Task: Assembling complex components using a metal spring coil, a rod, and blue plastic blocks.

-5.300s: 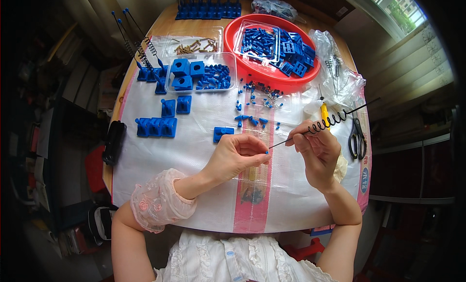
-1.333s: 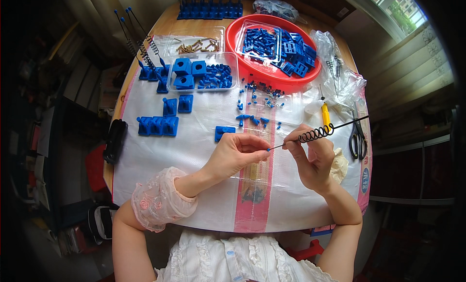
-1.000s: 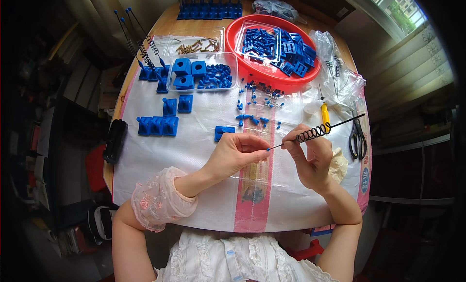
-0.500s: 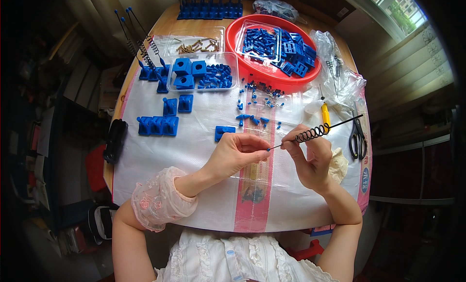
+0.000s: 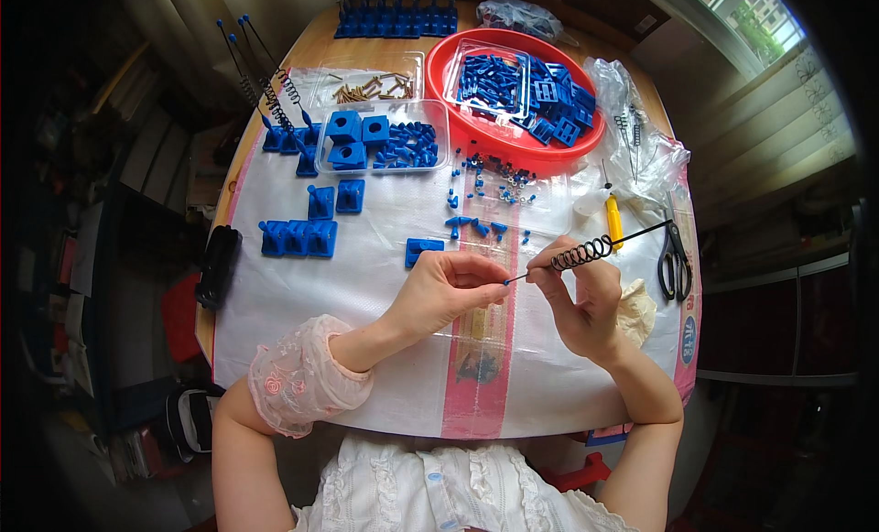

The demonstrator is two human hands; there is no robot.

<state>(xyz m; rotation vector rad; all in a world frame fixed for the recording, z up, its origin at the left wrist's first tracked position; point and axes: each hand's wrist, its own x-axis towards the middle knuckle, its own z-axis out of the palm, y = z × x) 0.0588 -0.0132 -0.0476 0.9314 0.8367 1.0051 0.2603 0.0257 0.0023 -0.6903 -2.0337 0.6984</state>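
The rod point(image 5: 604, 244) was pinched in the right hand point(image 5: 586, 294), slanting down-left to the left hand point(image 5: 449, 289), which was closed on its blue tip point(image 5: 506, 281).

Single head-worn fisheye view, looking steeply down, close over the table point(image 5: 275, 83), edges bending outward

Two hands: left hand point(image 5: 446, 289), right hand point(image 5: 586, 298). One rod point(image 5: 632, 236) carrying one black spring point(image 5: 580, 254). One red bowl point(image 5: 476, 138). Two clear trays: one tray point(image 5: 439, 129) of blue parts, one of brass screws point(image 5: 371, 86). One pair of scissors point(image 5: 675, 262). One yellow-handled tool point(image 5: 613, 222). One bench point(image 5: 311, 51).
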